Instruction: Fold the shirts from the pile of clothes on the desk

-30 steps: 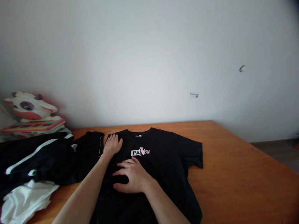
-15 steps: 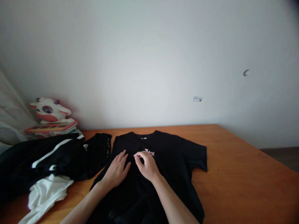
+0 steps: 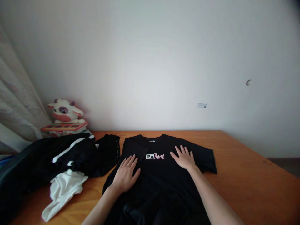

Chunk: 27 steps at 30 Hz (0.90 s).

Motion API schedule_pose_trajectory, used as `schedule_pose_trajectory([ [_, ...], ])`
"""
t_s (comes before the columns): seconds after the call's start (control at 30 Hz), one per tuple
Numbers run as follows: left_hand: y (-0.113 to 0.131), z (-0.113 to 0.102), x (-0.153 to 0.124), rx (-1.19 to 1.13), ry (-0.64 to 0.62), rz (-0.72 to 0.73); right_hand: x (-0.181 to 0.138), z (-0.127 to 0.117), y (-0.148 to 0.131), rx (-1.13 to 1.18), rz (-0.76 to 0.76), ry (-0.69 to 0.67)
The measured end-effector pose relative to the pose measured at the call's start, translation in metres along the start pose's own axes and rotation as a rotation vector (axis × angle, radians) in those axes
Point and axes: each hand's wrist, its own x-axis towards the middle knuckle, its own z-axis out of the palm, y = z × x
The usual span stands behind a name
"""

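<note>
A black T-shirt (image 3: 161, 178) lies spread on the wooden table, its neckline toward the wall. A pale "PA" box and a pink figure are printed on its chest. The sleeve on the left is folded inward over the body; the one on the right stretches outward. My left hand (image 3: 126, 175) rests flat on the shirt's left side, fingers extended. On the right part of the chest, beside the print, my right hand (image 3: 183, 157) lies with its fingers spread. Neither hand grasps anything. The shirt's lower part is bunched near the bottom edge.
Dark clothes with white stripes (image 3: 70, 153) are heaped on the left of the wooden table (image 3: 243, 178). A white cloth (image 3: 67, 187) lies in front of them. Behind stands a cow-shaped toy keyboard (image 3: 65, 114), near a curtain (image 3: 18, 93). The wall (image 3: 150, 62) borders the table's far side.
My right hand has moved right from the middle of the chest and its fingers have spread, uncovering the print. My left hand stays on the shirt's left side. The view has shifted slightly.
</note>
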Motion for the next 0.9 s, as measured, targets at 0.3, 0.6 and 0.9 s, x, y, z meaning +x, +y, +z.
schedule_pose_trajectory([
  [0.3, 0.007, -0.009, -0.016, -0.014, 0.025, -0.066, -0.011, 0.003, 0.005, -0.103, -0.107, 0.176],
  [0.6, -0.014, -0.011, -0.048, -0.007, 0.025, 0.08, -0.031, 0.008, 0.008, -0.064, -0.226, 0.225],
  [0.9, -0.036, -0.023, -0.077, 0.073, 0.035, 0.279, -0.065, 0.011, 0.013, 0.116, -0.484, 0.511],
])
